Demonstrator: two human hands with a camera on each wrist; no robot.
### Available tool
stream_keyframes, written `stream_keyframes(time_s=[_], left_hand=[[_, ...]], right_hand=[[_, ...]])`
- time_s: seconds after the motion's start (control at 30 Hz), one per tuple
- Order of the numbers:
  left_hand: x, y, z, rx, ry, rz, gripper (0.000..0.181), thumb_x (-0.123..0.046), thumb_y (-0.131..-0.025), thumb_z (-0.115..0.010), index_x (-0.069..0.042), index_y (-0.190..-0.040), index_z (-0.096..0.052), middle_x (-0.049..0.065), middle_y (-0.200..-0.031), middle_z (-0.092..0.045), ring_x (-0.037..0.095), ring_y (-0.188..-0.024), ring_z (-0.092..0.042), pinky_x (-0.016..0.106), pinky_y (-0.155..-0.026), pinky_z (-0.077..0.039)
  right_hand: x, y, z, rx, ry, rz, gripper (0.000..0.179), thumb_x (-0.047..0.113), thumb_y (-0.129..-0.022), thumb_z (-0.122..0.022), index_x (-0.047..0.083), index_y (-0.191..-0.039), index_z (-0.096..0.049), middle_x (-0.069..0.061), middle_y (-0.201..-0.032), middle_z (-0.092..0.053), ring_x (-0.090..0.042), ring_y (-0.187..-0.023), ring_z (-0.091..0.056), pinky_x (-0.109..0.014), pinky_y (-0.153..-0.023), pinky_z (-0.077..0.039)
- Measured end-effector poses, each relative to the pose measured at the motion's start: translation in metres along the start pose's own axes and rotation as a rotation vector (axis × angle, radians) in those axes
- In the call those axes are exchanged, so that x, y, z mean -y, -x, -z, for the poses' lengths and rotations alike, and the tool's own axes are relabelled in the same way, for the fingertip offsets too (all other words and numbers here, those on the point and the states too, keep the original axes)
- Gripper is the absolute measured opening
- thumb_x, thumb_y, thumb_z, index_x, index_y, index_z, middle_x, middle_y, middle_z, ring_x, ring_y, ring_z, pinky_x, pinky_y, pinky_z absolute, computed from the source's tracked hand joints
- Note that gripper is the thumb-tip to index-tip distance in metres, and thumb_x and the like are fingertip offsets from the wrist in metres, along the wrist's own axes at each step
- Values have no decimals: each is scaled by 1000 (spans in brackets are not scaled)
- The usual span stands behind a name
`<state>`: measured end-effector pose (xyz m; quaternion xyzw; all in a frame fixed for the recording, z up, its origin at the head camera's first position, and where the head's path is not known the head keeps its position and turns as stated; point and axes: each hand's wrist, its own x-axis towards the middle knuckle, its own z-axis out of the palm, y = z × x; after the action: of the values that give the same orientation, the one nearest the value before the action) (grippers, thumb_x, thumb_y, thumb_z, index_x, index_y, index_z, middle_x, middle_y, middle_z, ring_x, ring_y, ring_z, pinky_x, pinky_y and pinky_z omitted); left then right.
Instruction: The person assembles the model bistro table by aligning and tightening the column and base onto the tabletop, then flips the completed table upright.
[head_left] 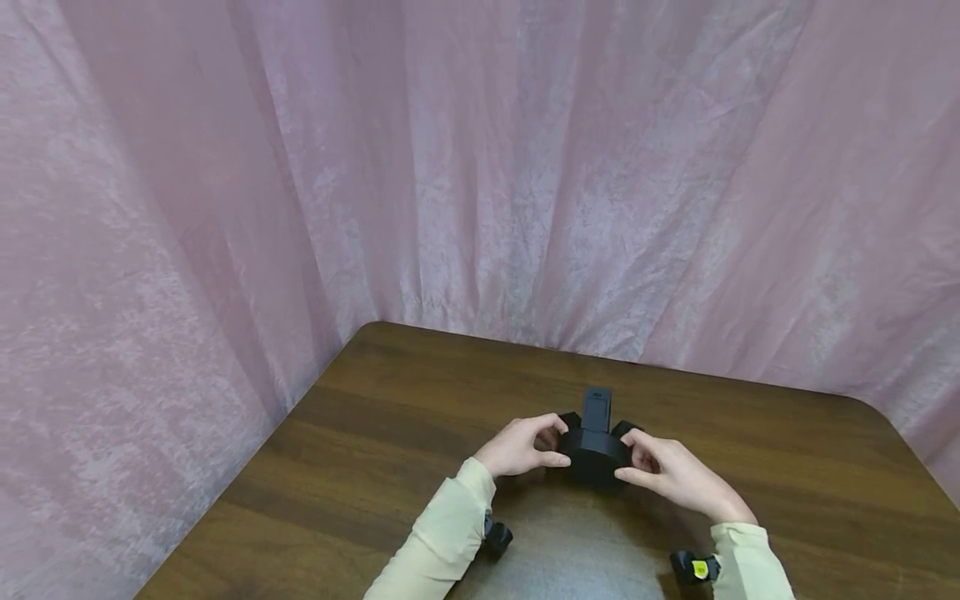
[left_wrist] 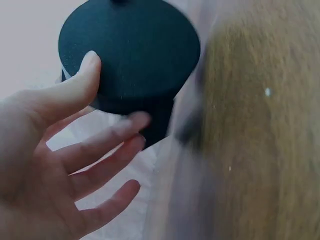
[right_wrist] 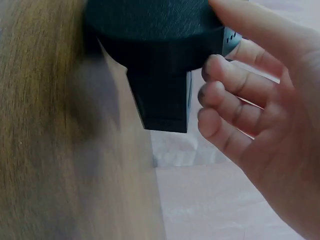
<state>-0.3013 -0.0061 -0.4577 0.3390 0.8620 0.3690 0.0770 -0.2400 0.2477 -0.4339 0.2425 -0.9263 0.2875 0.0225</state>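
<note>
A black round object (head_left: pixel 595 454) with a flat disc-like face and a rectangular arm (head_left: pixel 597 408) sticking out from it is between both hands over the table. My left hand (head_left: pixel 522 447) grips its left side; in the left wrist view the thumb (left_wrist: pixel 90 65) lies on the disc face (left_wrist: pixel 130 50), and the other fingers are curved beneath its rim. On the right side, my right hand (head_left: pixel 672 473) pinches it between thumb and fingers. In the right wrist view the fingertips (right_wrist: pixel 212 95) are beside the tapered arm (right_wrist: pixel 162 102), with the thumb at the rim.
The brown wooden table (head_left: pixel 420 392) has rounded far corners. Pink curtains (head_left: pixel 480 167) hang behind its far edge and along the left. Black wrist devices (head_left: pixel 497 537) are worn at the cream sleeves (head_left: pixel 442 542).
</note>
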Motion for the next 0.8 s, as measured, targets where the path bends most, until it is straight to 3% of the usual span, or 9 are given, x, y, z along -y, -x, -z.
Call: stream_keyframes(time_s=[0.13, 0.3, 0.53, 0.8], left_hand=[[1, -1, 1, -70, -49, -57, 38, -36, -75, -69, -18, -107, -57, -3, -92, -60, 5, -85, -56, 18, -75, -45], [0, -1, 4, -137, -21, -113, 38, -38, -77, -67, -21, -110, -57, -4, -100, -58, 9, -91, -55, 22, -80, -44], [-4, -1, 9, -200, 15, -128, 37, -41, -80, -62, -24, -112, -58, -5, -92, -62, 6, -86, -54, 26, -79, -45], [-6, -2, 10, -218, 116, -127, 40, -45, -81, -59, -33, -119, -54, -8, -90, -65, 4, -73, -53, 22, -64, -44]], right_hand=[[1, -1, 0, -69, 19, 42, 28, 40, -77, -66, 24, -97, -54, 6, -73, -45, 0, -59, -41, -17, -53, -36], [4, -1, 1, -140, 26, 25, 28, 40, -77, -66, 29, -99, -53, 8, -80, -49, -3, -62, -44, -17, -52, -37], [10, -1, 5, -92, -71, -67, 24, 42, -83, -59, 30, -102, -50, 10, -72, -53, -5, -61, -46, -20, -53, -37], [14, -2, 5, -76, -100, -111, 38, 40, -90, -49, 24, -122, -39, 6, -88, -57, -3, -71, -50, -21, -59, -41]])
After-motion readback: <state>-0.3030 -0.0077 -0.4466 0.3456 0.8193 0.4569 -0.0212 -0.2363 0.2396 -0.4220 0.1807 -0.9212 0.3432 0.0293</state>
